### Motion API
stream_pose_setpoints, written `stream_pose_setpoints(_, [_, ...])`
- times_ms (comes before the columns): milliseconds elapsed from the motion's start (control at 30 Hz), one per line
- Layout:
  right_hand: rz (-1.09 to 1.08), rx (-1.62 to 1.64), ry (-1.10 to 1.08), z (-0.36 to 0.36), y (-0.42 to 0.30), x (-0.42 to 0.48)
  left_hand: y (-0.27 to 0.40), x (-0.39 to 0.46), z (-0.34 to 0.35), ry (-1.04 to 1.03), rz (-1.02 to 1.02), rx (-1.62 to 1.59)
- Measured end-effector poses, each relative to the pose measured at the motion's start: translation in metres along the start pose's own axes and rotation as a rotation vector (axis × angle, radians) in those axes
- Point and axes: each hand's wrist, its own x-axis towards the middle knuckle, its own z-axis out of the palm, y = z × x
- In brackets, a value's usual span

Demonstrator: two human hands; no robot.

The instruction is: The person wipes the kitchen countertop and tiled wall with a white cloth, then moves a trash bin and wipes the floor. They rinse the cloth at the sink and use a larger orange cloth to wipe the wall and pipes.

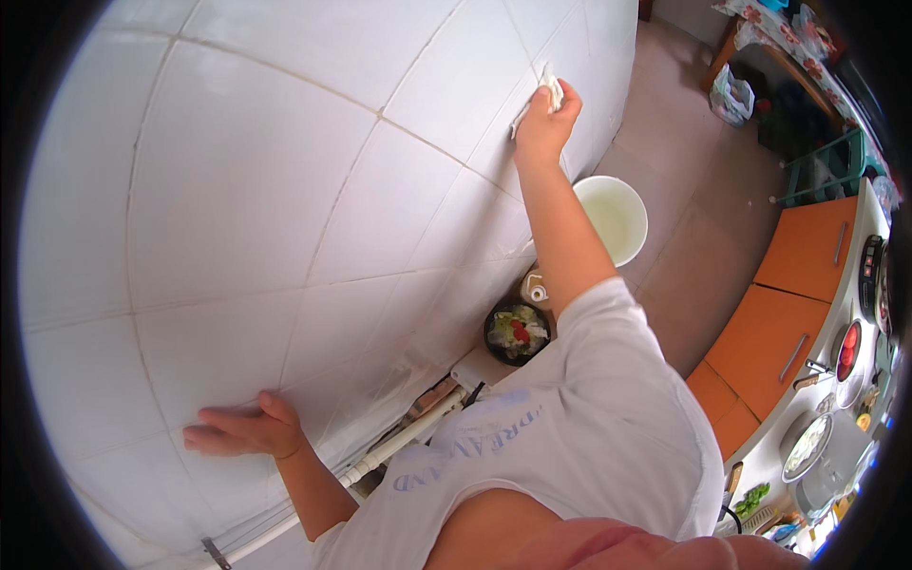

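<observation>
My right hand [547, 128] grips a crumpled white cloth [550, 89] between thumb and fingers. It presses the cloth to the white tiled wall [242, 178], with that arm stretched out. Lower down, my left hand [246, 427] has its fingers extended at the tiles and holds nothing. Its fingers look slightly blurred, and I cannot tell how much of the palm touches the wall. Below my right forearm a white bucket [639, 221] stands on the floor, partly covered by the arm. Pale liquid seems to be inside it.
By the wall's foot are a black bin [519, 362] of scraps and a plastic jug [533, 291]. A white pipe [402, 436] runs along the wall. Orange cabinets [791, 320] carry a counter with a bowl of red produce [848, 349] and a cooktop [871, 271]. A plastic bag [732, 96] lies beyond.
</observation>
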Motion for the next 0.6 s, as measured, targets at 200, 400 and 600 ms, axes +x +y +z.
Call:
stream_pose_setpoints(200, [-0.017,0.021,-0.257,-0.029,0.003,-0.072,0.004,0.001,0.0,0.02,0.018,0.032])
stream_pose_setpoints(400, [0.146,-0.008,-0.15,-0.022,-0.025,0.003,0.011,0.012,-0.001,0.016,0.024,0.014])
stream_pose_setpoints(600, [-0.047,-0.093,-0.312,-0.037,-0.01,-0.072,0.007,0.005,-0.001,0.017,0.026,0.052])
